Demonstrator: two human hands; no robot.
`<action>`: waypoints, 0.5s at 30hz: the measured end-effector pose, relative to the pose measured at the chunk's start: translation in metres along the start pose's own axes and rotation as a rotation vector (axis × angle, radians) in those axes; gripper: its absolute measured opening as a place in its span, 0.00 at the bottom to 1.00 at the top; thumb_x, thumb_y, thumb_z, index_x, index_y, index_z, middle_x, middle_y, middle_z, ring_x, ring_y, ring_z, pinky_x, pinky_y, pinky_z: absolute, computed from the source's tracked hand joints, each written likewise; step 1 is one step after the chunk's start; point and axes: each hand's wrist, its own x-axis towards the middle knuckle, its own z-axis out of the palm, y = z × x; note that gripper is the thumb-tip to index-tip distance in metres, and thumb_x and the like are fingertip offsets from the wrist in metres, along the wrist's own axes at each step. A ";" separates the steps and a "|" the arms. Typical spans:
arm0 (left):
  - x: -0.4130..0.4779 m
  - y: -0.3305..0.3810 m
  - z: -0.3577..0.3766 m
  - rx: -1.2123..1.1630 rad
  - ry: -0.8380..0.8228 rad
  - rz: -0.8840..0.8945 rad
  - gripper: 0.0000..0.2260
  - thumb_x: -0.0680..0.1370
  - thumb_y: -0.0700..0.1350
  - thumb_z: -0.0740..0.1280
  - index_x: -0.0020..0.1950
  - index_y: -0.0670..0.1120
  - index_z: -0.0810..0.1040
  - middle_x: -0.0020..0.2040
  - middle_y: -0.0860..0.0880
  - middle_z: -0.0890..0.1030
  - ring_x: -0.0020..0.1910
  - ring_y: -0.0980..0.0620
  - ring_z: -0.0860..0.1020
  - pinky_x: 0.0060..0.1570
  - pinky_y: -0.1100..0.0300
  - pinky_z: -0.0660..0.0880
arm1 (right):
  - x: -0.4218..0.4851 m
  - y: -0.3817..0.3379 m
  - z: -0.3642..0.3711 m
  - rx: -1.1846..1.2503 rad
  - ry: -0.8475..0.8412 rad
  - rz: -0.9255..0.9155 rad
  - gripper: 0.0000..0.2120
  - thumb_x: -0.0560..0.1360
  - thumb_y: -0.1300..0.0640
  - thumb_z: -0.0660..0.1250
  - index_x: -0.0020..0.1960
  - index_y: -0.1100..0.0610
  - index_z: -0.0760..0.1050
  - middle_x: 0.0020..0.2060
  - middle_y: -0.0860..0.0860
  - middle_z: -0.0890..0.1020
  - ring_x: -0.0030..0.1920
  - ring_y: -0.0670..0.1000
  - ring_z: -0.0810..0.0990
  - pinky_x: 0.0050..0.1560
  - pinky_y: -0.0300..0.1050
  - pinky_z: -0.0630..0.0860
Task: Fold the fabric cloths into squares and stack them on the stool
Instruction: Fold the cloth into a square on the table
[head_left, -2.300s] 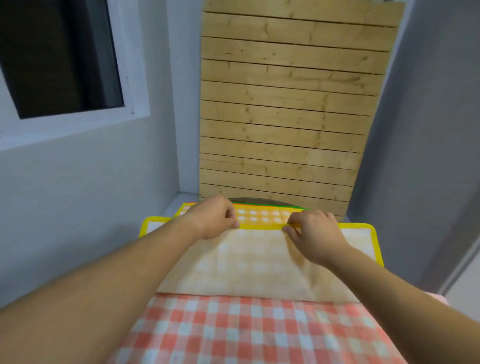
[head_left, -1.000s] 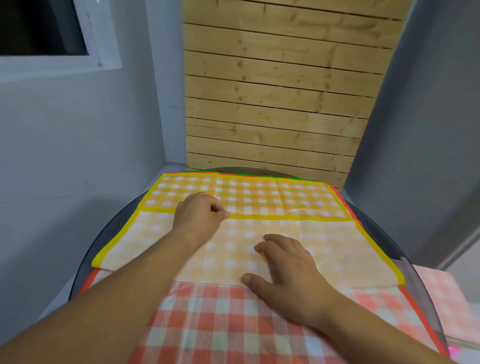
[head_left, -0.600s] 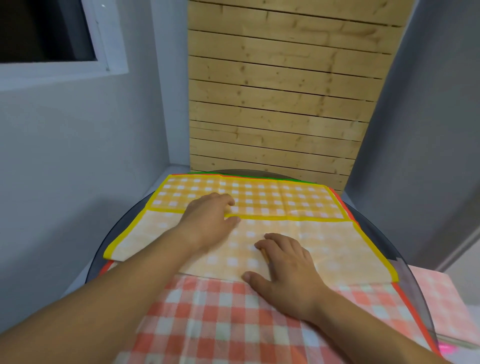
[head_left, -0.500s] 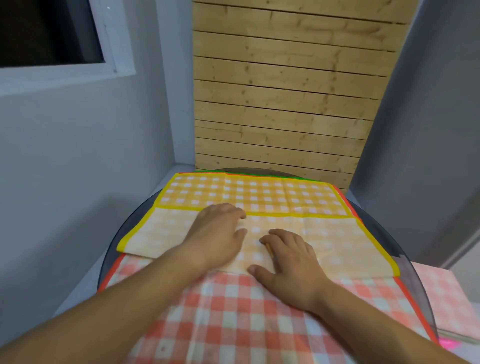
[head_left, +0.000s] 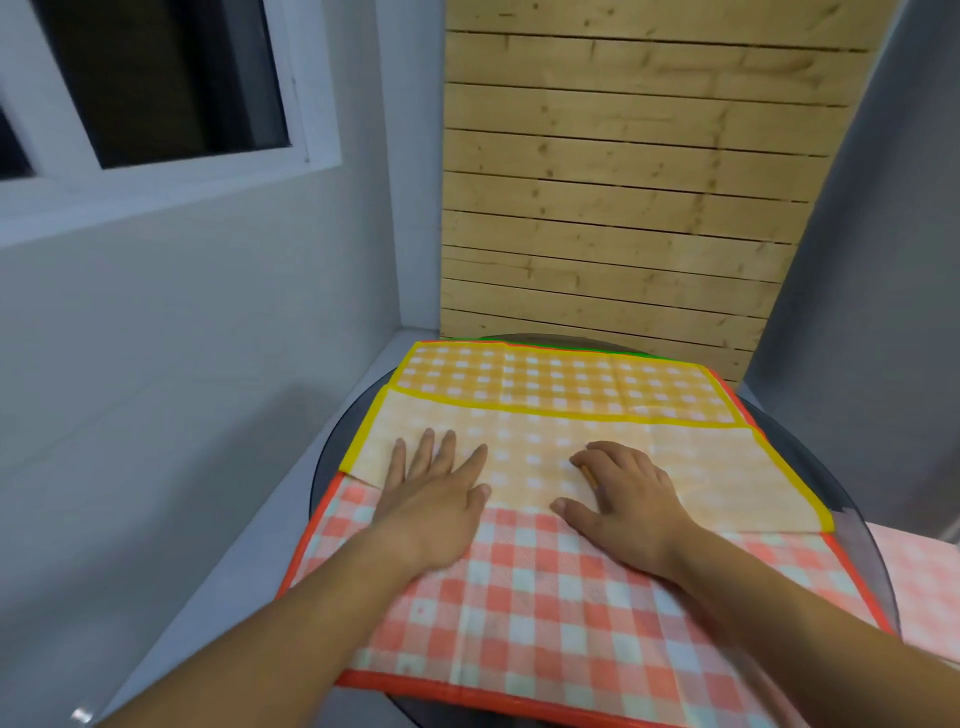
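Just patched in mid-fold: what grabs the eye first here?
A yellow checked cloth, a pale flap folded over it, lies mid-frame on a red checked cloth. The left hand lies flat on the flap's left part, the right hand beside it with bent fingers. A wooden slat panel stands behind the dark round table.

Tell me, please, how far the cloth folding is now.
Done: the yellow cloth has one fold, pale back facing up. In hand: the left hand and right hand press the folded half flat. Left: more folds to make it a square, then the red cloth underneath, and stacking them.
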 end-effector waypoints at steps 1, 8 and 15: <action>-0.002 -0.009 -0.003 0.006 -0.005 -0.023 0.25 0.85 0.56 0.43 0.82 0.59 0.43 0.82 0.49 0.38 0.79 0.49 0.32 0.76 0.44 0.30 | 0.000 0.000 0.000 0.004 -0.003 -0.002 0.43 0.63 0.24 0.45 0.71 0.43 0.65 0.72 0.44 0.64 0.74 0.50 0.59 0.72 0.51 0.57; -0.008 -0.063 -0.018 0.060 -0.028 -0.160 0.25 0.86 0.51 0.44 0.82 0.58 0.40 0.82 0.48 0.38 0.78 0.46 0.30 0.73 0.41 0.27 | -0.001 -0.001 -0.002 0.005 -0.021 -0.005 0.39 0.68 0.25 0.52 0.72 0.45 0.66 0.72 0.45 0.65 0.74 0.51 0.60 0.72 0.52 0.58; -0.009 -0.051 -0.036 0.129 0.140 -0.118 0.39 0.76 0.37 0.58 0.82 0.55 0.43 0.82 0.45 0.38 0.79 0.45 0.30 0.74 0.42 0.29 | -0.001 -0.003 -0.002 0.012 -0.016 -0.002 0.33 0.73 0.29 0.58 0.72 0.45 0.65 0.72 0.45 0.65 0.73 0.51 0.60 0.72 0.51 0.57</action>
